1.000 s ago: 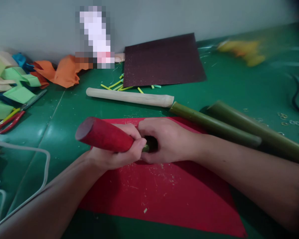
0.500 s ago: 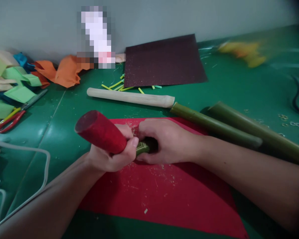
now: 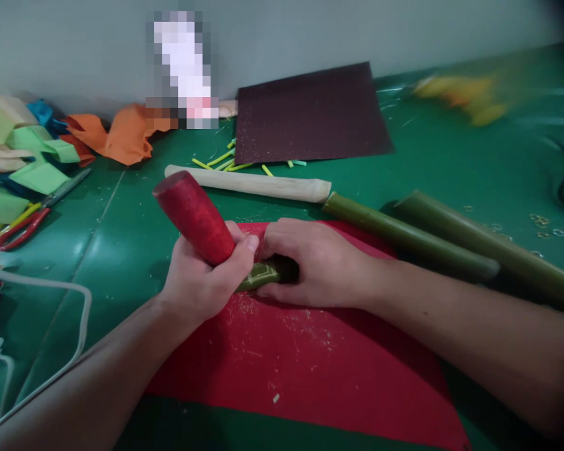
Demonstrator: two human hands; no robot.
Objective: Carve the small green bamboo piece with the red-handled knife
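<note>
My left hand [image 3: 204, 279] is closed round the thick red handle [image 3: 195, 216] of a carving tool, whose tip is hidden behind the fingers. The handle leans up and to the left. My right hand [image 3: 317, 260] curls over a short green bamboo piece [image 3: 263, 273], fingers on the far side and thumb on the near side. Pale scratched lines cross the green skin of that piece. Both hands meet over a red sheet [image 3: 301, 369] strewn with fine pale shavings.
Behind the hands lie a peeled bamboo stick [image 3: 249, 181] and green bamboo lengths [image 3: 413, 232]. A dark brown sheet [image 3: 310, 119] covers some yellow-green sticks. Red-handled scissors [image 3: 23, 228] and folded coloured paper [image 3: 37, 178] are at left, with a white cable [image 3: 87, 313] near my left arm.
My left hand has tilted the red handle more upright and shifted slightly left, uncovering more of the bamboo's scratched lines. My right hand keeps its hold, almost still.
</note>
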